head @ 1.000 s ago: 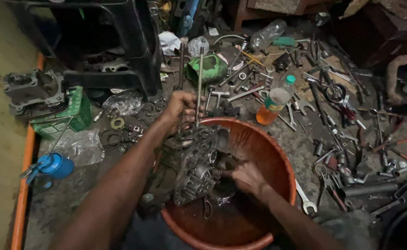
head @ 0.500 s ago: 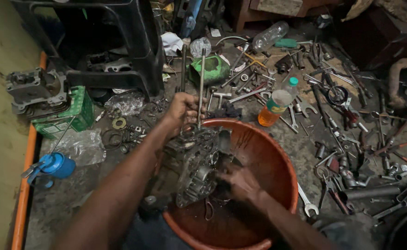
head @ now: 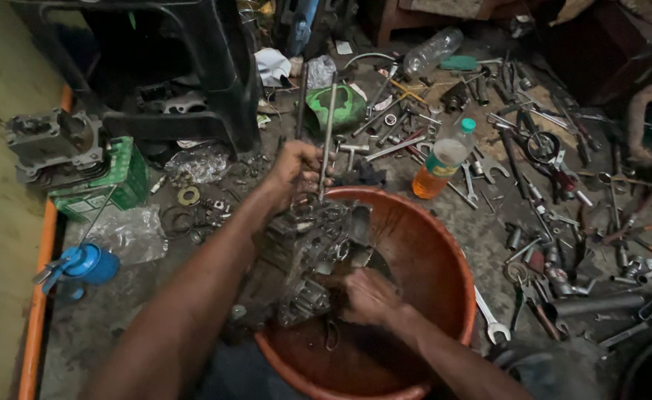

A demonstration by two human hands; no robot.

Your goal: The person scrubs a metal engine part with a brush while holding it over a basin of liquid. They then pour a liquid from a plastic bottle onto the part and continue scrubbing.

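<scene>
Tool-strewn workshop floor surrounds an orange basin (head: pixel 444 252) where the left hand (head: pixel 296 167) grips a stud at twelve o'clock atop a greasy engine block (head: pixel 307 259), the right hand (head: pixel 370 296) closed against its side, apparently mid-wash, turning it seemingly next.

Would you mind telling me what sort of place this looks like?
Probably a mechanic's workshop floor: scattered metal wrenches, a greasy metal engine block held by both hands over a round orange plastic basin, and a finned grey engine cylinder.

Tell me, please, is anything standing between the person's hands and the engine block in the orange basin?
Nothing visible: the left hand grips a long stud on the engine block, and the right hand touches its lower side inside the orange basin.
</scene>
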